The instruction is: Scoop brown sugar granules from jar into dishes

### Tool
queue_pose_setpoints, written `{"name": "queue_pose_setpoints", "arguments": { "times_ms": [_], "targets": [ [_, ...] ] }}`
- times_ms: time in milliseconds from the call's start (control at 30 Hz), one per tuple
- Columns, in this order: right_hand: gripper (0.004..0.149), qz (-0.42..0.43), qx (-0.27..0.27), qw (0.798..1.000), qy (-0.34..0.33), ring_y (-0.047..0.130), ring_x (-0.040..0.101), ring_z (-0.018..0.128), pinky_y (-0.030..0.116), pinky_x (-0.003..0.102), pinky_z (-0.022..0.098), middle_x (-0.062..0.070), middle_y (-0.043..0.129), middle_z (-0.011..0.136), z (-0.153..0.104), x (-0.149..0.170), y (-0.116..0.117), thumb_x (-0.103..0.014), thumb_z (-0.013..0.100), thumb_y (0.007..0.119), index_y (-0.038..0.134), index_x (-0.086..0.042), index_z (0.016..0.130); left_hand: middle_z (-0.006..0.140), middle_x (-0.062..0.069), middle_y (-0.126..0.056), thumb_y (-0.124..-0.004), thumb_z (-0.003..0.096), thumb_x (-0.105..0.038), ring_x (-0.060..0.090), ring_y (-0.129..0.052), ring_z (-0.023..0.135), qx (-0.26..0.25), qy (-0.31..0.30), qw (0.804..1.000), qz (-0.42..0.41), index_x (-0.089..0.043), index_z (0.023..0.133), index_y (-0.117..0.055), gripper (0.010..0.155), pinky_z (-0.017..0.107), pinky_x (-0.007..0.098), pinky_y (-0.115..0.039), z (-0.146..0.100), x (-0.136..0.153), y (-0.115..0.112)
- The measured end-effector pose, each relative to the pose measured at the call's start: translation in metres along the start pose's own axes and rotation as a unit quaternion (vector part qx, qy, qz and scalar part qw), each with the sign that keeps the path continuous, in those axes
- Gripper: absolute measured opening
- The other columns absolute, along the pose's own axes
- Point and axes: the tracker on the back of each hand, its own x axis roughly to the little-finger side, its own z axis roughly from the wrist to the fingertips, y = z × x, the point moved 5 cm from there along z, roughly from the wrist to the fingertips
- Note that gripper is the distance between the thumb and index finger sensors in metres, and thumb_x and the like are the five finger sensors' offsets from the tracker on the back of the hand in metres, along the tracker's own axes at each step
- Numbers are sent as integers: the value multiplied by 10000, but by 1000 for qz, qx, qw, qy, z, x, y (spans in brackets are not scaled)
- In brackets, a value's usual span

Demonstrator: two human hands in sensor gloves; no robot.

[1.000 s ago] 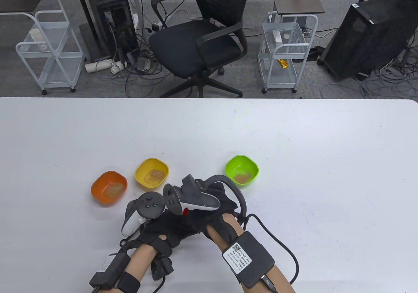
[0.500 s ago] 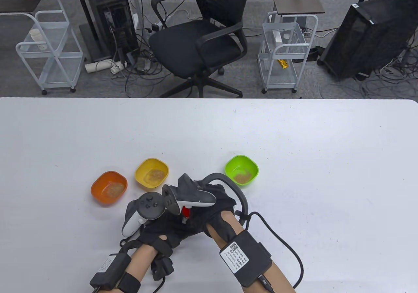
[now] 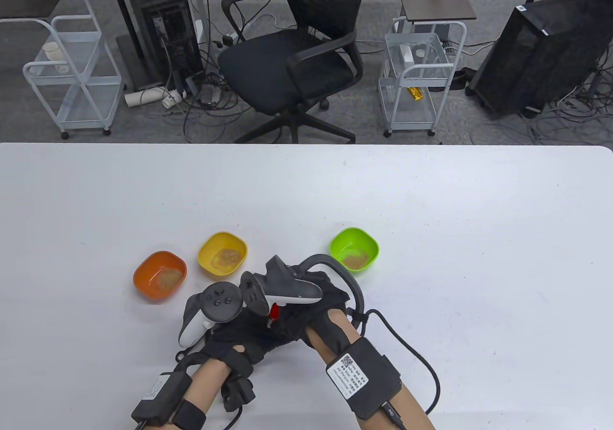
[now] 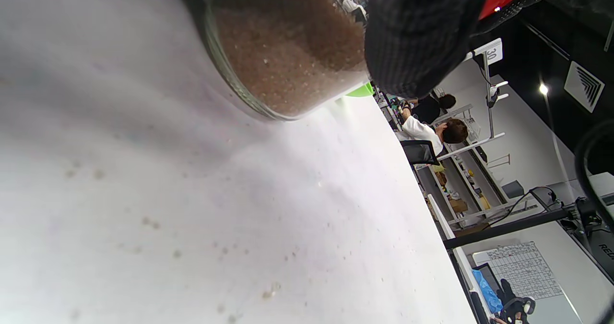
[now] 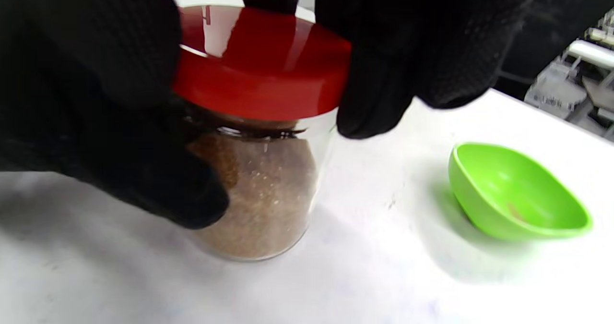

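A glass jar (image 5: pixel 261 204) of brown sugar stands on the white table, with a red lid (image 5: pixel 259 69) sitting on its mouth. My left hand (image 3: pixel 237 332) grips the jar's body. My right hand (image 3: pixel 313 305) grips the lid from above, and its fingers (image 5: pixel 379 79) wrap the lid's rim. In the table view only a sliver of the lid (image 3: pixel 274 311) shows between the hands. The jar's base also shows in the left wrist view (image 4: pixel 288 50). The orange dish (image 3: pixel 143 269), yellow dish (image 3: pixel 206 250) and green dish (image 3: pixel 341 239) each hold a little sugar.
The three dishes lie in a row just beyond my hands, and the green dish (image 5: pixel 518 194) is close to the right of the jar. Loose granules lie scattered on the table (image 4: pixel 192 247). No spoon shows. A chair and carts stand past the far edge.
My right hand and its tracker rocked slightly left, then back right, over the lid. My left hand, the jar and the dishes stayed put.
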Motion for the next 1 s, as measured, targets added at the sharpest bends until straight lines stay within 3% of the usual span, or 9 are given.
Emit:
{"name": "queue_pose_setpoints", "arguments": {
  "times_ms": [100,167,233,267,333,467,533,700,1000],
  "targets": [
    [900,12,38,999,18,1132,195,461,977,444,464,258,881,931,-1,1,-1,-680,440,758,599,-67,1080,1282,139,-294,-954,533,-536,424,-439,1245,-1,1,1000,2,-131,1179,-129,1123,893,525,-501,0,0,0],
    [906,10,43,999,22,1135,181,433,982,432,444,253,897,921,-2,2,-1,-692,431,761,614,-73,1077,1282,140,-293,-955,532,-536,422,-436,1246,0,0,1000,0,-133,1179,-130,1123,892,524,-501,0,0,0],
    [919,4,15,1000,23,1091,248,606,918,488,552,197,837,1002,-3,4,2,-702,424,751,547,-120,1106,1281,141,-296,-956,530,-536,422,-435,1245,0,1,1000,0,-133,1180,-130,1125,892,524,-501,0,0,0],
    [916,15,-33,999,0,995,353,781,830,566,641,183,646,1142,-3,3,7,-661,439,772,403,-195,1135,1282,140,-294,-955,532,-536,423,-438,1244,0,1,1000,0,-132,1179,-131,1123,892,524,-500,0,0,0],
    [896,22,-38,999,-10,928,384,854,779,591,683,188,518,1197,-4,3,5,-598,446,834,361,-263,1129,1281,141,-295,-957,531,-534,422,-440,1244,0,1,1000,0,-132,1180,-132,1124,892,524,-500,0,0,0],
    [862,-15,7,1000,-21,1024,333,744,860,542,631,194,705,1103,-4,-2,-1,-602,423,857,498,-220,1108,1281,142,-299,-957,530,-534,422,-443,1244,-2,1,1000,2,-128,1180,-134,1124,892,526,-505,0,0,0],
    [886,-18,29,999,-14,1088,281,641,921,502,577,225,794,1029,-4,-2,-2,-642,425,827,553,-138,1099,1281,143,-301,-956,533,-533,425,-446,1243,-4,1,1000,3,-122,1180,-137,1121,891,526,-510,0,0,0],
    [901,-1,62,998,4,1126,222,499,974,462,487,264,856,954,-7,0,-1,-669,454,789,614,-44,1078,1279,147,-300,-953,535,-533,428,-446,1242,-6,1,1000,8,-113,1179,-135,1122,892,527,-510,-1,-1,0],
    [915,31,81,996,28,1084,230,527,925,477,520,229,825,983,-13,7,5,-694,449,761,596,-56,1084,1276,151,-294,-946,538,-531,421,-433,1239,-6,2,1000,10,-106,1179,-134,1119,889,526,-492,-1,-2,0]
  ]
}}
